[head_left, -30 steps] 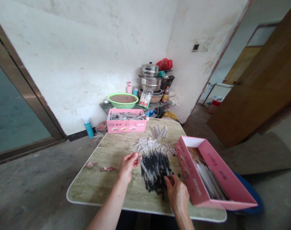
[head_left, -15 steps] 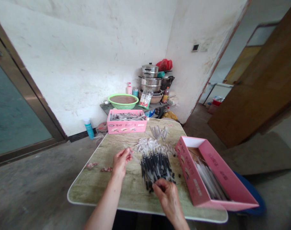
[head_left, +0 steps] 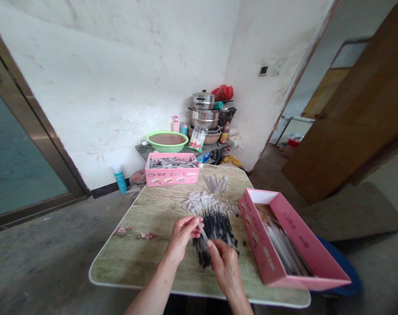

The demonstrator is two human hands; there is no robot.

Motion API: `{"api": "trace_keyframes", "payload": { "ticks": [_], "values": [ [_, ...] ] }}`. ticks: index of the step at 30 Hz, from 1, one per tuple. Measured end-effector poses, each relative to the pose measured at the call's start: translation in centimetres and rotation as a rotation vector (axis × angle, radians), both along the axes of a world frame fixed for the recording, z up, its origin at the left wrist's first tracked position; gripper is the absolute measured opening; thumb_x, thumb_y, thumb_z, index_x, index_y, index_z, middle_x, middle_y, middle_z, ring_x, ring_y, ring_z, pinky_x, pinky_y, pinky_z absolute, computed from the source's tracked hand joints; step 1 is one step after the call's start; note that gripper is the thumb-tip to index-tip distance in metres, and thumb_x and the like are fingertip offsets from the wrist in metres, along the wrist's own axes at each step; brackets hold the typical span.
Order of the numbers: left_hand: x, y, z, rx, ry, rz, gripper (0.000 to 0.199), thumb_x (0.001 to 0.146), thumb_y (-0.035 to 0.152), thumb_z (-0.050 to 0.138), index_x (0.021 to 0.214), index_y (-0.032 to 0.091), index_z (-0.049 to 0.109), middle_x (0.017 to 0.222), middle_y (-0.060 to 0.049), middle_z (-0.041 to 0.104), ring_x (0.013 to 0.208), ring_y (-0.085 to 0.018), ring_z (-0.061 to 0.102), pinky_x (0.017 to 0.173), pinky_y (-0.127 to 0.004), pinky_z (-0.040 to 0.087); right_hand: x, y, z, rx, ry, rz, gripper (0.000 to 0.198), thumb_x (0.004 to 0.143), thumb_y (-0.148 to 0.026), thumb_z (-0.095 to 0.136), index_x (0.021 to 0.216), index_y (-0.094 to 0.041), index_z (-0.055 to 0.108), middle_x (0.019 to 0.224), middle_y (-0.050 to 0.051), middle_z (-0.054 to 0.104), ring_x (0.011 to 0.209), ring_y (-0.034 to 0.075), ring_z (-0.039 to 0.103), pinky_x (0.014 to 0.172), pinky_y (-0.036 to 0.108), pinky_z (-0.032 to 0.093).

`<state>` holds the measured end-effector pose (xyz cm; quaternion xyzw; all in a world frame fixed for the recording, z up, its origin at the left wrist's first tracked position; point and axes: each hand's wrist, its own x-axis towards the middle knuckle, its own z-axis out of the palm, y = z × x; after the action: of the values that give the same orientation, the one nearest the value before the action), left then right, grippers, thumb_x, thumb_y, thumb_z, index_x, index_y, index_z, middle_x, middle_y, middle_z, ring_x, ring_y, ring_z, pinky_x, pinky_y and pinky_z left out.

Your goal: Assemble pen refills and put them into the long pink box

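Over the near half of the desk point(head_left: 130, 253), the left hand point(head_left: 182, 232) has its grip pinched on the far end of a translucent tube point(head_left: 203, 232). The right hand point(head_left: 227, 258) bends its fingers in at the tube's near end; whether that grip has closed on it, I cannot tell. Black pen-like rods point(head_left: 220, 224) lie just beyond, white plastic pieces point(head_left: 199, 201) farther. Pink boxes stand far left point(head_left: 172, 177) and right point(head_left: 263, 251).
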<state>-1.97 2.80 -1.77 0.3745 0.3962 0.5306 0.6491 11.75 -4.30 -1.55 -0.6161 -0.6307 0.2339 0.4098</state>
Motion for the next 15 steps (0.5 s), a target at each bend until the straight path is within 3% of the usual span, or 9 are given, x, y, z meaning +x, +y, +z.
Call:
{"api": "trace_keyframes", "payload": {
  "ticks": [3,6,11,15],
  "values": [
    [1.0,-0.6,0.4,0.024,0.018,-0.104,0.04,0.075,0.047,0.067,0.092,0.011,0.071,0.084,-0.013,0.071,0.066,-0.015,0.064,0.058,-0.021,0.049,0.5,-0.5,0.7,0.021,-0.073,-0.028,0.046,0.09,-0.047,0.043,0.057,-0.017,0.054,0.047,-0.002,0.051,0.045,0.011,0.046,0.045,0.02,0.028],
    [0.8,-0.2,0.7,0.062,0.041,-0.132,0.04,0.077,0.048,0.065,0.094,0.012,0.071,0.088,-0.013,0.071,0.069,-0.016,0.065,0.06,-0.022,0.05,3.4,-1.3,2.3,0.031,-0.186,-0.128,0.045,0.091,-0.048,0.04,0.066,-0.017,0.062,0.052,0.002,0.06,0.048,0.014,0.054,0.047,0.021,0.033],
    [-0.7,2.1,0.8,0.15,0.144,-0.023,0.043,0.072,0.045,0.069,0.098,0.011,0.071,0.086,-0.013,0.071,0.068,-0.017,0.065,0.06,-0.024,0.051,12.0,-2.7,6.4,-0.018,-0.566,-0.584,0.043,0.083,-0.055,0.045,0.087,-0.021,0.071,0.053,0.009,0.066,0.048,0.025,0.062,0.046,0.028,0.037],
    [-1.9,4.8,1.0,0.243,0.242,0.1,0.04,0.074,0.042,0.068,0.1,0.013,0.071,0.086,-0.011,0.073,0.07,-0.02,0.068,0.062,-0.026,0.052,16.2,-2.9,7.9,-0.187,-0.677,-0.66,0.041,0.078,-0.057,0.049,0.088,-0.024,0.072,0.06,0.013,0.07,0.048,0.03,0.064,0.043,0.032,0.039]
  ]
}}
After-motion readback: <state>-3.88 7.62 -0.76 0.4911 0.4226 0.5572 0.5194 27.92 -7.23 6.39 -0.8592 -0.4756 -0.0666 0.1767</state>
